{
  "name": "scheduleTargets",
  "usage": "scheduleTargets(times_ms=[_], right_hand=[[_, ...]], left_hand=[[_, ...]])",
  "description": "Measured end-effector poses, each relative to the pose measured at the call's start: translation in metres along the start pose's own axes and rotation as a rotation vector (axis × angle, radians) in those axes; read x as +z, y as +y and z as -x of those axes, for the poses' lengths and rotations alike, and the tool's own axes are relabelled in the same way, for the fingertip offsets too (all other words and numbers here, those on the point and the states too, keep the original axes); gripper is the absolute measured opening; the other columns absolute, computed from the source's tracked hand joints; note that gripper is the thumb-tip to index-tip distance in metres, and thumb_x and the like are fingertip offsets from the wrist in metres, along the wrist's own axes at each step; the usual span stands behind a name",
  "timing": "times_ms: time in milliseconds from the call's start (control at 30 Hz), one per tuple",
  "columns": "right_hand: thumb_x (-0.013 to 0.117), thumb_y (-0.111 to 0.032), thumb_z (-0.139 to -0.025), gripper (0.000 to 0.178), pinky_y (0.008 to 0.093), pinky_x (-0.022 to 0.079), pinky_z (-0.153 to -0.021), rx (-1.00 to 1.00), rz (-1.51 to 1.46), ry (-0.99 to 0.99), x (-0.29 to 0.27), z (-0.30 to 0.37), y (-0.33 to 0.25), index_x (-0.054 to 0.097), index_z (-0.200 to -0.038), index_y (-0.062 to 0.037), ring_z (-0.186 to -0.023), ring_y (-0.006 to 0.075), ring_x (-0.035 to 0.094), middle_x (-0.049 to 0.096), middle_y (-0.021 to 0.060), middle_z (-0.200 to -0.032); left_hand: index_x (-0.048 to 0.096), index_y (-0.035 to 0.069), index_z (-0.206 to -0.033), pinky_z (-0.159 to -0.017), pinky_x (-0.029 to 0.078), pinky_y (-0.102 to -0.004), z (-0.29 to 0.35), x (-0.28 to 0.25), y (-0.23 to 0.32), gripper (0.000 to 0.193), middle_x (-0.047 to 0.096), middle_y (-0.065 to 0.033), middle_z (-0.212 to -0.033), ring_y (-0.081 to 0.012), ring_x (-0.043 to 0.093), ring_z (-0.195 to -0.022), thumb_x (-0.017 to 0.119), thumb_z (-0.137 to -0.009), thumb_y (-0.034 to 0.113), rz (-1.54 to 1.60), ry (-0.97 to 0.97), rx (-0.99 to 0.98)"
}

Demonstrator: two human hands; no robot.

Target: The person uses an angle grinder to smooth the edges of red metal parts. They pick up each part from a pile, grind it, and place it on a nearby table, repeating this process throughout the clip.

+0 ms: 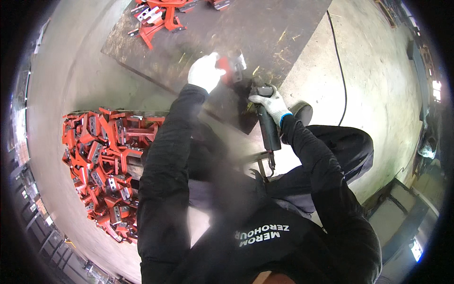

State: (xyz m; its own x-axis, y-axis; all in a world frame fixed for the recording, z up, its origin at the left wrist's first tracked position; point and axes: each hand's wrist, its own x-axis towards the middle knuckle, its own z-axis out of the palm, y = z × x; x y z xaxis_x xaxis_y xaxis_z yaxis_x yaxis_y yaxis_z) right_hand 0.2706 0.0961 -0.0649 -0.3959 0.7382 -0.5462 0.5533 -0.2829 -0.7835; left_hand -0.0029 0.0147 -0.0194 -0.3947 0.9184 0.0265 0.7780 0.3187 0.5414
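My left hand (205,72), in a white glove, is closed on the edge of a red metal bracket (226,68) with a bare grey plate on its right side. The bracket is blurred and lies over the dark worktop (265,28). My right hand (272,103), also gloved in white with a blue cuff, wraps round the front part of a black angle grinder (268,130). The grinder's body points back toward me, its cord leaving the rear end. Its head is just to the right of and nearer than the bracket; I cannot make out the disc.
More red brackets (163,21) lie at the worktop's far left. A large heap of red brackets (106,165) is on the left, below worktop level. A black cable (338,57) runs across the pale floor (373,75) on the right. My bent leg (345,142) is beside the grinder.
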Motion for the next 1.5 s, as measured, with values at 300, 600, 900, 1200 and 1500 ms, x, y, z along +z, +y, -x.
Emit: scheduleTargets(times_ms=[300, 600, 900, 1200, 1500], right_hand=[[0.076, -0.036, -0.078, 0.076, 0.0471, 0.056, -0.084, -0.388, 0.665, 0.006, 0.022, 0.011, -0.021, 0.051, -0.147, -0.0179, -0.096, 0.0383, 0.071, 0.075, 0.017, -0.103], [0.082, -0.031, -0.075, 0.082, 0.0413, 0.058, -0.083, -0.435, 0.602, 0.063, 0.001, -0.004, -0.006, 0.049, -0.149, -0.0166, -0.095, 0.033, 0.074, 0.076, 0.0131, -0.1], [0.075, -0.043, -0.08, 0.083, 0.046, 0.056, -0.092, -0.395, 0.618, 0.066, 0.011, -0.028, -0.059, 0.042, -0.152, -0.018, -0.104, 0.04, 0.071, 0.073, 0.021, -0.114], [0.064, -0.041, -0.089, 0.072, 0.0442, 0.053, -0.097, -0.436, 0.772, -0.056, 0.039, -0.08, -0.086, 0.046, -0.149, -0.006, -0.114, 0.0405, 0.068, 0.07, 0.0257, -0.117], [0.088, -0.033, -0.072, 0.085, 0.0378, 0.052, -0.096, -0.293, 0.734, -0.308, 0.02, -0.014, -0.115, 0.053, -0.144, -0.0062, -0.11, 0.0342, 0.07, 0.072, 0.02, -0.119]], left_hand=[[0.065, 0.0, -0.122, -0.091, 0.053, -0.0462, -0.004, -0.008, 0.016, 0.05, 0.071, -0.0225, -0.112, -0.0407, 0.068, -0.105, 0.079, -0.081, 0.025, -0.005, -0.055, -0.073], [0.065, 0.001, -0.126, -0.096, 0.053, -0.0457, -0.001, -0.007, 0.016, 0.052, 0.07, -0.0221, -0.118, -0.0395, 0.066, -0.111, 0.078, -0.081, 0.025, -0.002, -0.079, -0.098], [0.066, 0.004, -0.123, -0.094, 0.054, -0.0462, -0.001, -0.015, 0.026, 0.049, 0.071, -0.021, -0.114, -0.0385, 0.068, -0.108, 0.079, -0.081, 0.025, -0.049, -0.111, -0.143], [0.067, 0.006, -0.119, -0.091, 0.054, -0.047, 0.0, -0.015, 0.027, 0.045, 0.072, -0.0207, -0.109, -0.0389, 0.069, -0.105, 0.081, -0.08, 0.023, -0.013, -0.077, -0.148], [0.067, 0.006, -0.123, -0.094, 0.054, -0.0461, -0.003, -0.009, 0.022, 0.049, 0.072, -0.0202, -0.114, -0.038, 0.068, -0.109, 0.08, -0.08, 0.025, -0.02, -0.06, -0.149]])
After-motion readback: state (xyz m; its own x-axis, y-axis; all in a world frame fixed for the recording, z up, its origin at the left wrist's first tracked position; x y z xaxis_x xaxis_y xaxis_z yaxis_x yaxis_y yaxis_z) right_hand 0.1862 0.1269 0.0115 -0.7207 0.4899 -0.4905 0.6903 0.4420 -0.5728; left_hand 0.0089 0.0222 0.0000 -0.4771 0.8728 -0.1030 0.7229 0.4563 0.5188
